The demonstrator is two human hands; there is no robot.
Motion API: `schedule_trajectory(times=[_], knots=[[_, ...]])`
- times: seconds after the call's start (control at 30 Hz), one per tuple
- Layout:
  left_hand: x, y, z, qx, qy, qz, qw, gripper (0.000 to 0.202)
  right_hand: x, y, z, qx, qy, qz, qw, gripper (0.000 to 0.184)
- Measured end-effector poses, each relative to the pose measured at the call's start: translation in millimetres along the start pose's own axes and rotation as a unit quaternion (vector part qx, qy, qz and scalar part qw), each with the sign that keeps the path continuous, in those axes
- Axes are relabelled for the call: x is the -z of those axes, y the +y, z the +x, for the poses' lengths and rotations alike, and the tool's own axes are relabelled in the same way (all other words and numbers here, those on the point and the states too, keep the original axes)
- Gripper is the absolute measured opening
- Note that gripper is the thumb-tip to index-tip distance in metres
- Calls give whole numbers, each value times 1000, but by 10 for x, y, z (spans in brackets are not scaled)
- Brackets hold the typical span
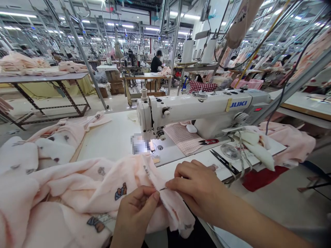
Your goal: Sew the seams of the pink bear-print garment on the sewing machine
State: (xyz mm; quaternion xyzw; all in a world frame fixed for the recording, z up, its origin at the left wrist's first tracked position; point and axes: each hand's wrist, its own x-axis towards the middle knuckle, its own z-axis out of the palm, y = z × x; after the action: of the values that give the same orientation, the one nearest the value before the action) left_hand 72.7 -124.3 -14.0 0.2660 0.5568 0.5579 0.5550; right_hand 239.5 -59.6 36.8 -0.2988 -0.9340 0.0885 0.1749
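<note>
Pale pink plush fabric (85,182) printed with small bears drapes over the front of the sewing table. At its folded edge, my left hand (137,213) pinches the cloth between thumb and fingertips. Close beside those fingertips, my right hand (198,187) is closed around a thin pointed metal tool (163,188); only its tip shows, so its exact kind is hidden. Just beyond both hands stands a white sewing machine (186,105), its lamp lighting the needle area. The fabric reaches up to the front of the machine bed.
Right of the machine bed lie black scissors (224,161), red-handled thread snips (208,141) and a clear round bobbin case or dish (230,151). More pink cloth (287,144) hangs at the right. A metal post (294,88) slants past the machine. A person (156,62) sits farther back.
</note>
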Motion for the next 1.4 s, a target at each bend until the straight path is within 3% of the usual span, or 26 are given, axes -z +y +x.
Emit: schedule_trajectory(times=[0.7,0.93,1.07,1.13,1.17,1.2,1.27,1.3,1.33,1.4], knots=[[12,-31,4,-13,4,10,1000,25,-24,-16,3,-2,3,16,1000,18],[24,-52,37,-13,-14,0,1000,24,-88,12,-21,-41,-8,148,988,18],[-25,-56,-9,5,-55,10,998,26,-183,-24,-11,-108,-16,293,950,12],[-6,-29,-41,-45,-65,74,994,24,-215,-31,-9,-127,-15,342,931,7],[18,1,-50,-117,-53,130,983,23,-223,-30,-10,-125,-11,358,925,7],[49,42,-52,-220,-37,200,954,24,-229,-29,-13,-115,-7,372,921,6],[108,153,-31,-429,-11,332,840,40,-238,-28,-22,-70,1,397,915,7],[127,216,-14,-498,-19,380,779,46,-246,-33,-29,-41,9,408,912,7],[135,279,4,-536,-41,416,733,44,-258,-41,-36,-10,27,419,908,7],[114,384,29,-552,-98,455,692,27,-290,-65,-46,37,98,434,895,12]])
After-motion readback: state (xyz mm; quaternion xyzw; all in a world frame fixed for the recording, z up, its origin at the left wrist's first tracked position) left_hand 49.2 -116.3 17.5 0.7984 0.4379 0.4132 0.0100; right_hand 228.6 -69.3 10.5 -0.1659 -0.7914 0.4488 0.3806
